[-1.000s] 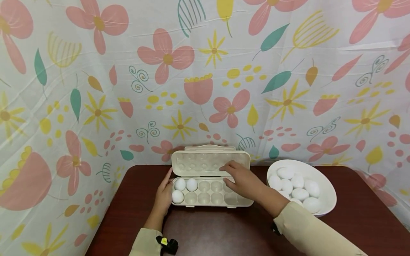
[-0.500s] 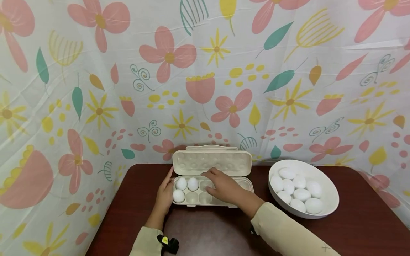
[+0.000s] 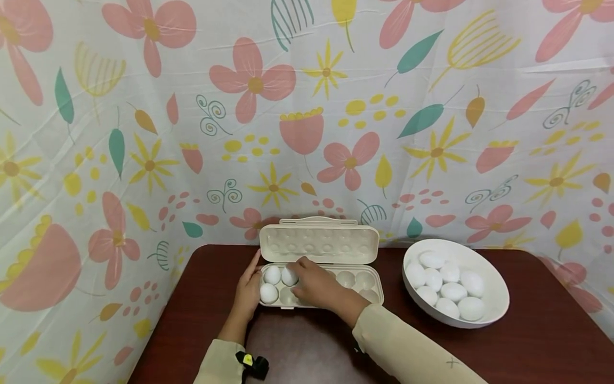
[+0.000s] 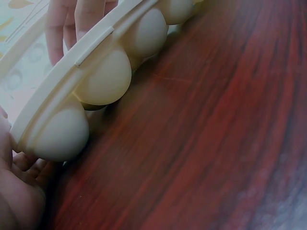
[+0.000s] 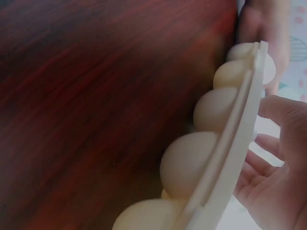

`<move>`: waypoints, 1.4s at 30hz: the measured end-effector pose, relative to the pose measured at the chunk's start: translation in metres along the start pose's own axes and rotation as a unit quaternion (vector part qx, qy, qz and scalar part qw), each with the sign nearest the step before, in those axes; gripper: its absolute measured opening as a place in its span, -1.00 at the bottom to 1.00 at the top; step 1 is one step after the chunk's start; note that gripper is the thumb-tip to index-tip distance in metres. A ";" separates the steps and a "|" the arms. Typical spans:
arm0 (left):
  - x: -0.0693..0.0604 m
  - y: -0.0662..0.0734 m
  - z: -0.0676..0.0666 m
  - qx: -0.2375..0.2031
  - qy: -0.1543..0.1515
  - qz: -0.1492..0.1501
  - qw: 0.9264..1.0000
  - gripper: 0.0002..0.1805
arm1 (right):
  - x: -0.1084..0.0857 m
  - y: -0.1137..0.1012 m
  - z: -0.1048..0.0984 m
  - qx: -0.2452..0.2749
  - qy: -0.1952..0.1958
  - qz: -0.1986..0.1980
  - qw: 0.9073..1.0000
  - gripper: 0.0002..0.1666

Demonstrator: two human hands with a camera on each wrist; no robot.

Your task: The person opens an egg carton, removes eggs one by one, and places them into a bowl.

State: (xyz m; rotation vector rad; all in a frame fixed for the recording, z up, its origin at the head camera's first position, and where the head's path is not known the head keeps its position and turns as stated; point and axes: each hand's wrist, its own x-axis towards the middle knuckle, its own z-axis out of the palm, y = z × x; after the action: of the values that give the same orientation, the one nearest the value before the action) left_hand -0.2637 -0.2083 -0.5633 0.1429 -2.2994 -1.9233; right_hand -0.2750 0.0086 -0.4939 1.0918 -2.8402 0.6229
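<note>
A cream egg carton (image 3: 321, 306) stands open on the table, its lid (image 3: 318, 242) tilted back. Two eggs fill the back row's left cups; a third egg (image 3: 269, 293) sits in the front left cup. My left hand (image 3: 247, 294) holds the carton's left end, with fingers curled under the rim in the left wrist view. My right hand (image 3: 318, 285) is over the carton, its thumb and fingers at the right side of the back row's second egg (image 3: 288, 275). Whether they pinch this egg is hidden. The right wrist view shows loosely bent fingers (image 5: 261, 163) behind the carton.
A white bowl (image 3: 494, 290) with several white eggs (image 3: 453, 292) stands right of the carton on the dark red-brown table (image 3: 537, 320). A flower-printed cloth (image 3: 336, 106) hangs right behind the table. Dark wrist straps (image 3: 259, 368) sit at the sleeves.
My right hand has moved left across the carton, from its right half to the second egg, uncovering the right-hand cups. My left hand has stayed at the carton's left end.
</note>
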 end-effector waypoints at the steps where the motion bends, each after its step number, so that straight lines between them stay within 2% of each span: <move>1: 0.000 0.000 0.000 0.000 0.001 0.000 1.000 -0.41 | 0.001 -0.001 0.001 -0.001 0.002 0.000 1.000 -0.34; 9: -0.001 0.000 0.000 -0.001 -0.001 0.000 1.000 -0.41 | 0.008 -0.007 0.008 -0.003 0.007 0.011 1.000 -0.39; 17: 0.000 0.001 -0.001 -0.008 -0.002 -0.005 1.000 -0.42 | 0.015 -0.009 0.014 -0.056 0.044 -0.010 0.997 -0.45; 25: -0.001 0.001 0.002 -0.012 -0.002 0.001 1.000 -0.41 | 0.015 -0.008 0.021 -0.074 0.049 0.003 0.996 -0.45; 33: -0.001 0.002 0.001 -0.006 0.003 -0.003 1.000 -0.41 | 0.012 -0.011 0.020 -0.068 0.065 -0.001 0.996 -0.47; 38: 0.000 0.001 0.000 -0.004 0.004 -0.010 1.000 -0.41 | 0.010 -0.011 0.019 -0.052 0.073 -0.008 0.996 -0.46; 42: 0.000 0.001 0.001 -0.004 0.006 -0.005 1.000 -0.41 | 0.007 -0.013 0.015 -0.035 0.076 -0.011 0.996 -0.47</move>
State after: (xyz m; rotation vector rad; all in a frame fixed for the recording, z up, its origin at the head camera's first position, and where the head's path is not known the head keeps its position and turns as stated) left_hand -0.2643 -0.2076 -0.5628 0.1664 -2.2879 -1.9305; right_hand -0.2705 -0.0103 -0.5017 1.0166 -2.6954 0.5731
